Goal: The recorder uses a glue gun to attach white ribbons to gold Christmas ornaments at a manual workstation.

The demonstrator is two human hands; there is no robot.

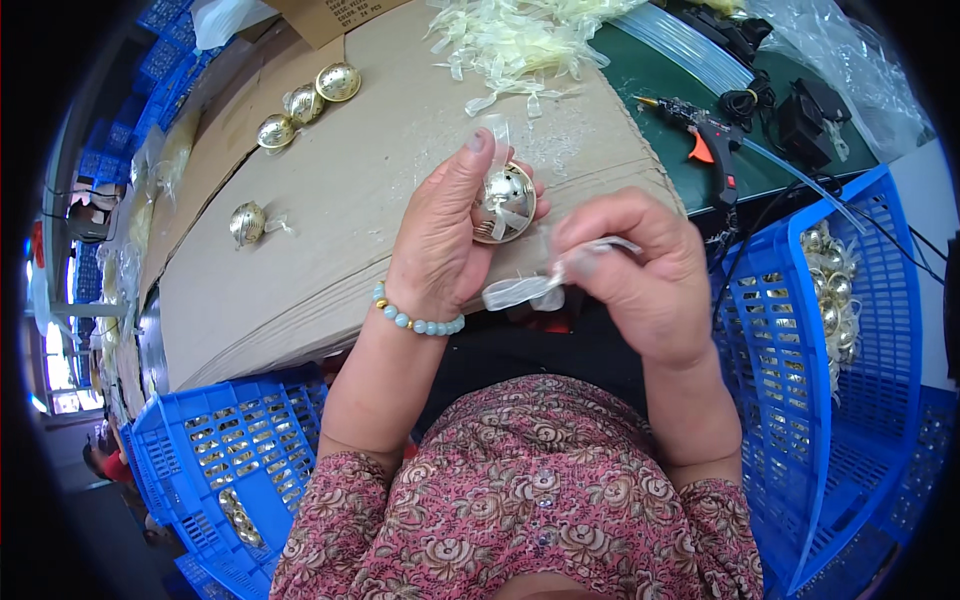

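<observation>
A person's left hand (pixel 445 225) cups a gold ball (pixel 519 186) near the front edge of a cardboard-covered table (pixel 330 200), while the right hand (pixel 645 270) pinches a pale ribbon bow (pixel 522 291) between thumb and fingers just off that edge. Bare cardboard stretches left toward a lone gold ornament (pixel 247 223), and a glue gun (pixel 715 150) lies beyond the sheet's right edge on a green surface (pixel 640 62). Blue baskets (pixel 770 290) flank the person, closing in both sides below the tabletop.
</observation>
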